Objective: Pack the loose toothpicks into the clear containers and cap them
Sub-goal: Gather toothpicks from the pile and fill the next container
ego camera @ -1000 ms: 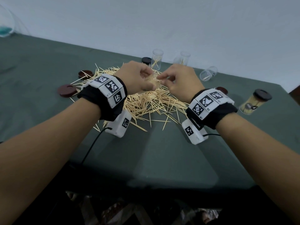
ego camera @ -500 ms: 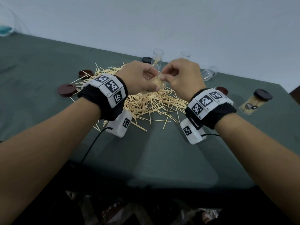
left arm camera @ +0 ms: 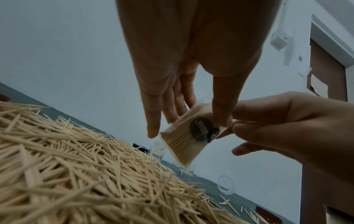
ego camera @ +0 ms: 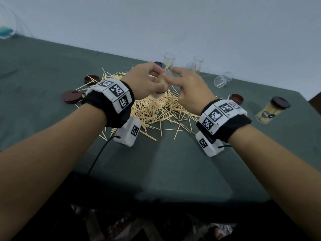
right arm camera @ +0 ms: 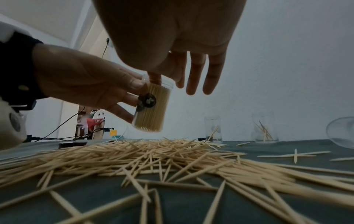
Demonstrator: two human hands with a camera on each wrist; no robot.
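Left hand [ego camera: 147,80] raised above the toothpick pile [ego camera: 156,110], thumb and fingers curled round a clear container [right arm camera: 151,106] packed full of toothpicks, uncapped, held nearly upright with the mouth tipped toward the right hand [ego camera: 189,87]. Dark round label visible on the container wall. Right hand fingers straight and spread, one fingertip [right arm camera: 154,78] at the container mouth, pressing on the toothpick ends; remaining fingers clear of the container.

Green table [ego camera: 52,70] open in front of the pile toward the near edge. Far edge close behind the hands, lined with two upright clear containers [ego camera: 168,60] [ego camera: 197,64], each holding a few toothpicks, and a third lying on its side [ego camera: 223,79]. Filled, capped container [ego camera: 272,111] lying well apart at the right, near the right table edge. Brown caps [ego camera: 72,96] [ego camera: 92,78] left of the pile, one more [ego camera: 235,98] to the right.

Compared with half a second earlier: right hand changed from a closed pinch at the container mouth to extended fingers; container and left hand slightly higher; pile and other containers unchanged.
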